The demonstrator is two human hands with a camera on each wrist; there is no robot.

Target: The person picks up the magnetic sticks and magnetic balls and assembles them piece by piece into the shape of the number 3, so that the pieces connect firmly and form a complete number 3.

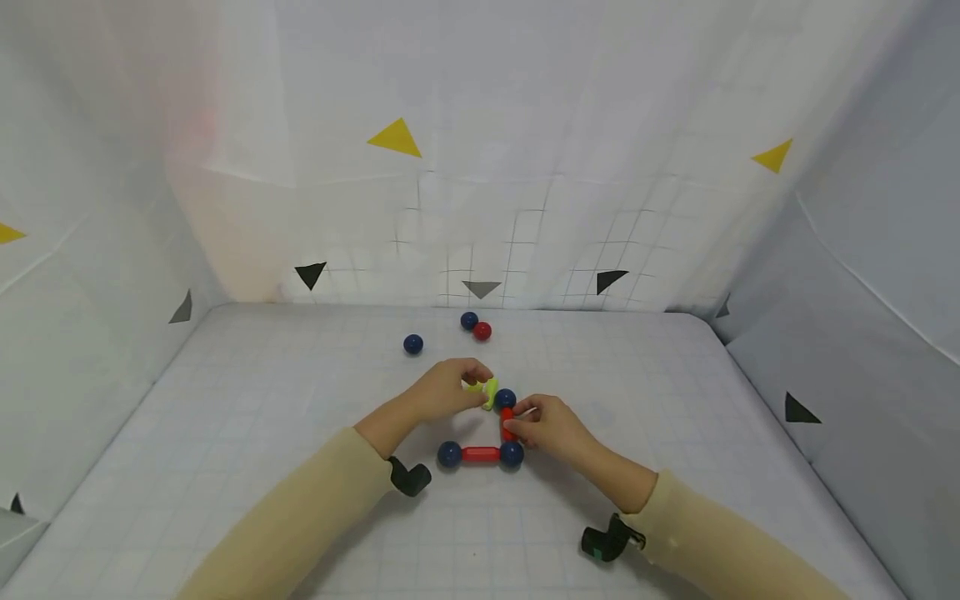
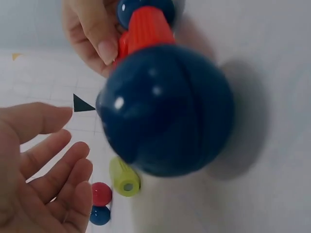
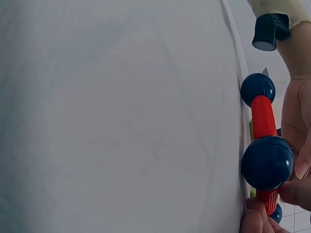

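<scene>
Two red rods and several dark blue balls form an L on the table. One red rod point(image 1: 480, 454) joins the left blue ball point(image 1: 450, 454) to the corner blue ball point(image 1: 512, 455). From that corner the other red rod point(image 1: 507, 414) runs away to the far blue ball point(image 1: 506, 399). My right hand point(image 1: 553, 429) pinches this second rod between thumb and fingers. My left hand point(image 1: 448, 389) holds nothing, its fingers spread and slightly bent in the left wrist view, beside a yellow-green rod point(image 1: 491, 392). Another yellow-green piece point(image 1: 474, 387) shows partly behind the left fingers.
Farther back on the white table point(image 1: 300, 375) lie a lone blue ball point(image 1: 413, 344) and a blue ball point(image 1: 469, 320) against a red ball point(image 1: 482, 331). White sheet walls with yellow and black triangles stand around the back and sides.
</scene>
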